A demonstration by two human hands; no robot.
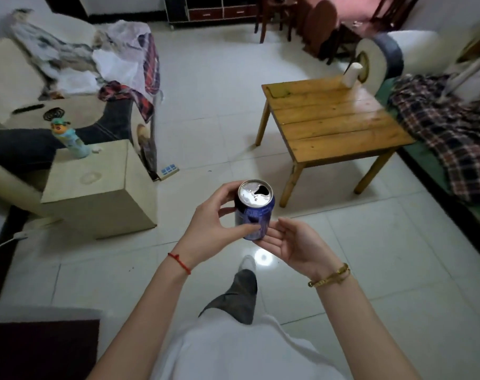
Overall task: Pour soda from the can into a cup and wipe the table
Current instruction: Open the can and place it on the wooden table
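We stand in the room and hold the can (254, 212) in front of our body, above the tiled floor (219, 86). Our left hand (214, 226) is closed around the left side of the can, with the fingers behind it and the thumb lying across the front of the blue wall. Our right hand (293, 242) is open, palm up, and it is just under and beside the bottom of the can; the fingertips seem to touch the lower edge, but this hand does not grip anything. The can is almost upright, its long axis only a little tilted, and the top faces us with the mouth already open. The relation that matters for the next move is this: the wooden tabletop (332, 119) lies ahead and to the right of the can, well apart from it, so we judge that the person must first walk there before any pouring. On the far edge of the tabletop stands a white object (352, 74), which may be the cup or a paper roll; we cannot tell which. The right hand is on the side nearer to the tabletop, while the left hand carries the can.
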